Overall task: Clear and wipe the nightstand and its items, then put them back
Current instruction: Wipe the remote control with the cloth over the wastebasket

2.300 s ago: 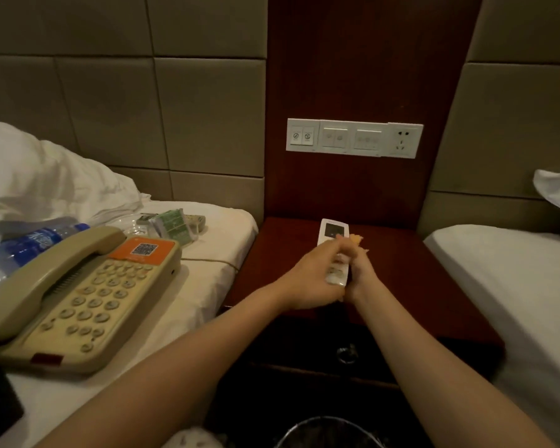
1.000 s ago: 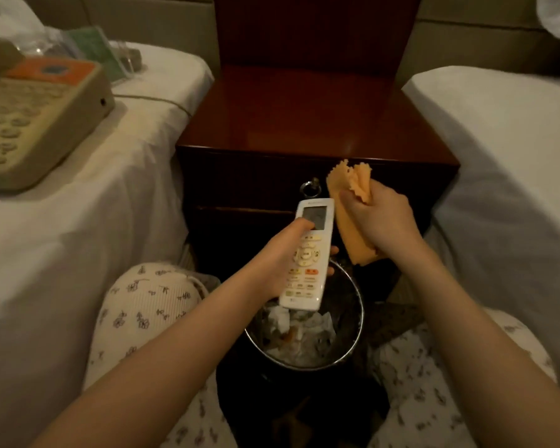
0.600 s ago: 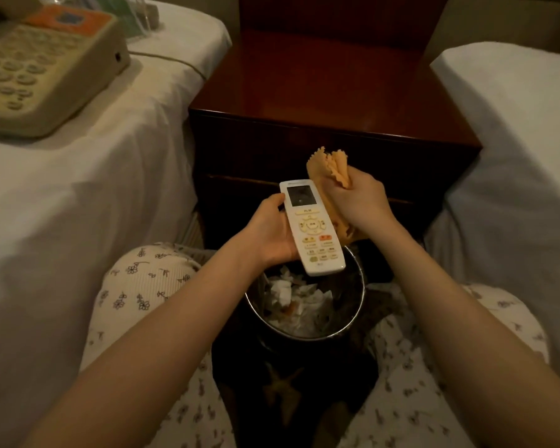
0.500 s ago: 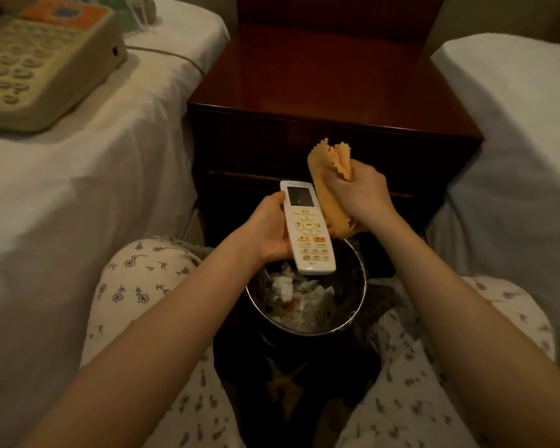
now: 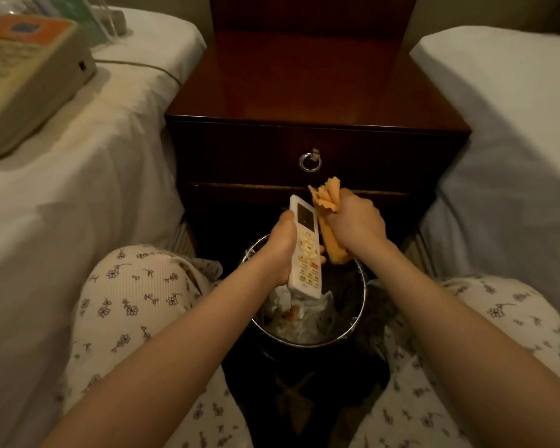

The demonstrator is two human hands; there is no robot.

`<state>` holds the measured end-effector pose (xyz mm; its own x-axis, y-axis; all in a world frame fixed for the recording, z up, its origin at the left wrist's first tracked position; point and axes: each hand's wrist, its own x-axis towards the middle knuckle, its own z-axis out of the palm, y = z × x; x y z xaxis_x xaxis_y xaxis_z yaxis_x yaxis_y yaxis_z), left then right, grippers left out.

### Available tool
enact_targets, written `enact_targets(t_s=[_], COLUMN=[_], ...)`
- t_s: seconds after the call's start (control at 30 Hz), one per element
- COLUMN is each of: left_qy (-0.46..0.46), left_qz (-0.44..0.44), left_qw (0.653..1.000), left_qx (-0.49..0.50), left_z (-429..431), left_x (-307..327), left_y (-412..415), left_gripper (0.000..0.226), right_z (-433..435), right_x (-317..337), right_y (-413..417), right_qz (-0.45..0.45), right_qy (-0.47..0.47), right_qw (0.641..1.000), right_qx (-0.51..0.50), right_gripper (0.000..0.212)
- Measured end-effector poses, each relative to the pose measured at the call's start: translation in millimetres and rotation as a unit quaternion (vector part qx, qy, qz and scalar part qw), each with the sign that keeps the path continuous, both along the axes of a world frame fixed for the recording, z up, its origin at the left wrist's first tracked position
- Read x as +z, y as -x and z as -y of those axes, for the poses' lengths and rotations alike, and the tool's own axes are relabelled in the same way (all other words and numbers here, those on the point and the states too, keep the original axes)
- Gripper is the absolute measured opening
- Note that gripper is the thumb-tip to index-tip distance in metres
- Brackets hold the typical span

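1. The remote (image 5: 306,250) is in the air over the waste bin (image 5: 364,295), button face up; its long axis runs away from me, with the screen end farthest and leaning slightly left.
2. My left hand (image 5: 282,250) grips it from the left, thumb along the left edge and fingers curled underneath; 1 fingertip shows at the right edge.
3. My right hand (image 5: 356,224) is a fist clenched round the orange cloth (image 5: 328,202), which sticks out above the fist and hangs below it.
4. The relation that matters: the remote lies just left of the cloth hand, level with it at the screen end; the cloth runs alongside the right edge, and I cannot tell whether it touches.
5. I judge the wipe is the step in hand; the cloth should cross leftward onto the face, then run down the long axis toward me.
6. The risk I see is the bin directly below; a loose left grip would drop the remote into the rubbish.
7. Beyond the hands, the counter (image 5: 304,79) stands between 2 beds; the telephone (image 5: 23,76) lies on the left bed (image 5: 78,189), well apart from both hands.
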<state>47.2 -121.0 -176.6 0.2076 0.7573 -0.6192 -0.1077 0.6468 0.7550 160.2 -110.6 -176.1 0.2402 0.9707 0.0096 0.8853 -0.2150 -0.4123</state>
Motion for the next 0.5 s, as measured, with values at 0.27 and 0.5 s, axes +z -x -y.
enact_targets(t_s=[0.27, 0.5], left_qy=[-0.060, -0.209], left_qz=[-0.059, -0.299], left_qw=[0.992, 0.883], left_qx=[-0.096, -0.296], left_z=[2, 5], left_x=[2, -15], left_y=[0, -2], left_gripper=[0.042, 0.046], right_z=[2, -6], right_x=[15, 13], right_y=[8, -16], right_qz=[-0.236, 0.032], right_qy=[-0.042, 0.000], right_qw=[0.963, 0.996], right_qx=[0.125, 0.083], right_gripper=[0.017, 0.009])
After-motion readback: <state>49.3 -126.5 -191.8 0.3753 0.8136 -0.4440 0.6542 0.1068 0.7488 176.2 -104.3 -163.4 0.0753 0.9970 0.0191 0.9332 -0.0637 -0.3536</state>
